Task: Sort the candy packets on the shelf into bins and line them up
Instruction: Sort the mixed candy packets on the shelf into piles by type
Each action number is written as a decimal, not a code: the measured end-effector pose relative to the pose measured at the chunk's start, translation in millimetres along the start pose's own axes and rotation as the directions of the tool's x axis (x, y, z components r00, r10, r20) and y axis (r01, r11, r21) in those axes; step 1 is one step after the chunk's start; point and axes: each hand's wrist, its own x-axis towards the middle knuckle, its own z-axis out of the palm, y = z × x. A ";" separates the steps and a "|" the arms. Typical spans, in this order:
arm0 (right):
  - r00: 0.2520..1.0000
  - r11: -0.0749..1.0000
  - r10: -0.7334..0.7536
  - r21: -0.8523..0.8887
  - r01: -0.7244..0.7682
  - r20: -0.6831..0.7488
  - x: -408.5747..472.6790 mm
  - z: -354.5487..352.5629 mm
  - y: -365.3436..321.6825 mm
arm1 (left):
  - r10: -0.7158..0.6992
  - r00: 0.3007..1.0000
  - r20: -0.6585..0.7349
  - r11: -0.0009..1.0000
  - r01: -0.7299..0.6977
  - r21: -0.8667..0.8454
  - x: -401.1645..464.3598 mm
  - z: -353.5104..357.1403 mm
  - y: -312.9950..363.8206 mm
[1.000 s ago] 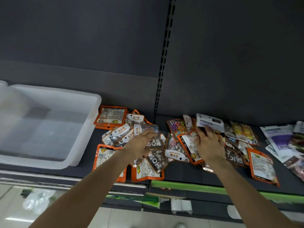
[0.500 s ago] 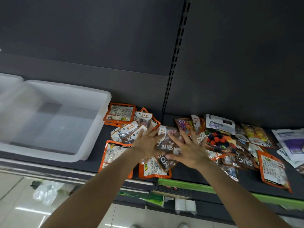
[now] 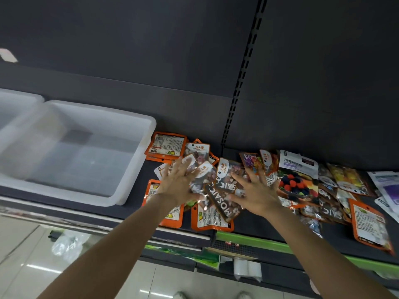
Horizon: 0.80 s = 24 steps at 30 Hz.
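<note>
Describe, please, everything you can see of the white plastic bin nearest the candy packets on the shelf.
The white bin is a shallow rectangular tub of translucent plastic with a rolled rim and rounded corners. It sits upright on the dark shelf, left of the candy packets, and nothing shows inside it. Its right wall stands close beside an orange-edged packet; whether they touch is unclear. A second bin adjoins its left side. Neither hand touches it.
</note>
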 end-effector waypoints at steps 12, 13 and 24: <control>0.998 0.990 -0.055 -0.128 0.055 0.007 1.0 12.3 -22.5 | -0.059 0.994 0.089 0.975 0.077 -0.209 -36.0 9.4 -47.8; 0.998 0.992 -0.057 -0.112 0.058 0.012 0.8 11.8 -24.6 | -0.033 0.995 0.094 0.979 0.052 -0.198 -35.6 10.1 -44.9; 0.991 0.988 -0.126 -0.100 0.121 -0.036 23.5 1.6 -61.4 | 0.147 0.989 -0.017 0.908 -0.142 -0.395 -17.6 -1.2 -29.5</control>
